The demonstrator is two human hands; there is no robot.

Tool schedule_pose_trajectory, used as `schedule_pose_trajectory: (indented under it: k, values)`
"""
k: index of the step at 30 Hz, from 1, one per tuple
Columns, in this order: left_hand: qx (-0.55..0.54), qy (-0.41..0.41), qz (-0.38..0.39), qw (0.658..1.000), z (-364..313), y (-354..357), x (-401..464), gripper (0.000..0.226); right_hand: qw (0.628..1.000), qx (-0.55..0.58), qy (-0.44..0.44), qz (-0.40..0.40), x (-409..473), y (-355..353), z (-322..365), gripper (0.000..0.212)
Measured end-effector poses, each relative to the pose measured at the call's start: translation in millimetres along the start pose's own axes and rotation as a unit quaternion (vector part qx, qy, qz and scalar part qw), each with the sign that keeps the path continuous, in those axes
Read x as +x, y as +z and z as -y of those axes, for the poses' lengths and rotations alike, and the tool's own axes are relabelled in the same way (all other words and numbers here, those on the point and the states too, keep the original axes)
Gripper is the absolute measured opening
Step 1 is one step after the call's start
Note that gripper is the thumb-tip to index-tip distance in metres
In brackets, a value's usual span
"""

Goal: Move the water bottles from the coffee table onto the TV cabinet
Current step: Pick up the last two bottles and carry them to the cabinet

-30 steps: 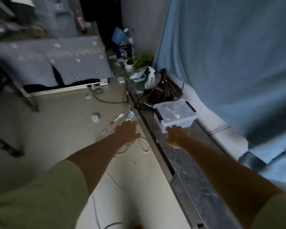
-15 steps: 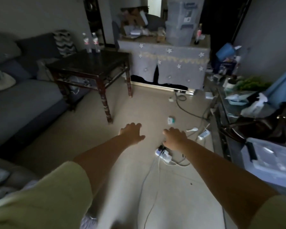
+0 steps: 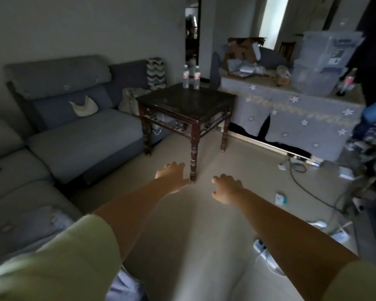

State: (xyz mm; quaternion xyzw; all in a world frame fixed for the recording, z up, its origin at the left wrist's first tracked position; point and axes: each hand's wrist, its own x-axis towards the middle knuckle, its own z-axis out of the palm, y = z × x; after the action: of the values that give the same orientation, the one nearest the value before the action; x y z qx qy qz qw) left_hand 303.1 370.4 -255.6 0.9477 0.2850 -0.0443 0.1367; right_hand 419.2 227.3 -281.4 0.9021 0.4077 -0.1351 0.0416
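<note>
Dark wooden table (image 3: 186, 101) stands mid-room beside a grey sofa (image 3: 78, 127). Two clear bottles (image 3: 190, 77) with red labels stand upright side by side at the table's far corner, well apart from both hands. Left hand (image 3: 172, 173) and right hand (image 3: 227, 189) reach forward over the pale floor (image 3: 204, 224), palms down, fingers loosely spread, holding nothing. Behind the table, a cloth-covered cabinet (image 3: 295, 114) carries plastic bins (image 3: 326, 61). Cables (image 3: 306, 187) lie on the floor at right.
</note>
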Motion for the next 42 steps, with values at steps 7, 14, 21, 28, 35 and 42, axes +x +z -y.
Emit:
schedule_pose_trajectory:
  k: [7,14,21,28,35,42]
  values:
    - [-0.032,-0.072,-0.018,0.997,75.2,-18.2,50.6,0.057,0.998,-0.024,-0.064,-0.004,86.9,-25.6,64.6,0.046]
    - [-0.045,-0.095,-0.014,0.994,111.1,-20.3,152.9,0.060,0.996,-0.024,-0.090,0.003,198.6,-37.6,71.6,0.047]
    - [-0.039,-0.106,-0.026,0.993,120.0,-54.9,286.5,0.057,0.995,-0.042,-0.091,-0.016,338.1,-91.8,46.1,0.046]
    - [-0.039,-0.119,-0.003,0.992,149.8,-65.8,372.9,0.059,0.992,-0.049,-0.114,0.010,440.3,-111.9,55.9,0.047]
    - [-0.022,-0.127,-0.001,0.992,222.2,-93.7,482.0,0.057,0.993,-0.036,-0.112,-0.006,559.3,-137.0,90.1,0.049]
    - [-0.017,-0.062,-0.024,0.998,300.2,-160.6,618.5,0.053,0.999,0.025,-0.047,0.004,691.8,-197.4,129.8,0.047]
